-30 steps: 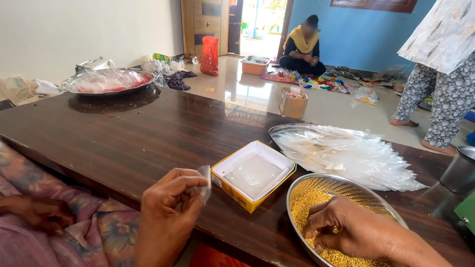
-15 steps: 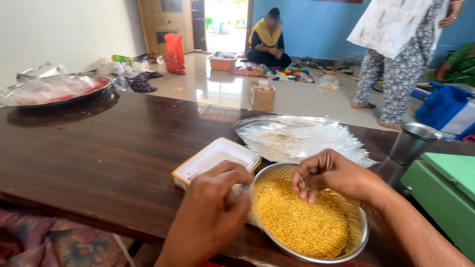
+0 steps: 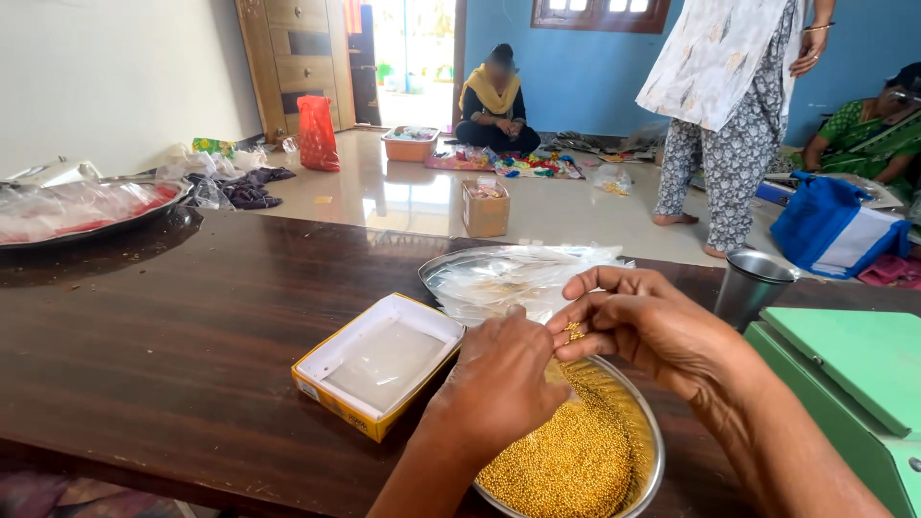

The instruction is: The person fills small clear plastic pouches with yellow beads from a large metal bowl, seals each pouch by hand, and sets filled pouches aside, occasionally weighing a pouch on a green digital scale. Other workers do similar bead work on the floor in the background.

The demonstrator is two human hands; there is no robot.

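Two hands, dark wooden table, tiled room

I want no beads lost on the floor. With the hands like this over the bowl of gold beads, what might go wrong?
1. The right hand pinches a few gold beads against the left hand; any that slip could miss the steel bowl.
2. The bowl sits near the table edge; a forearm nudge might tip it.
3. The steel cup stands close by the right forearm and may get knocked.
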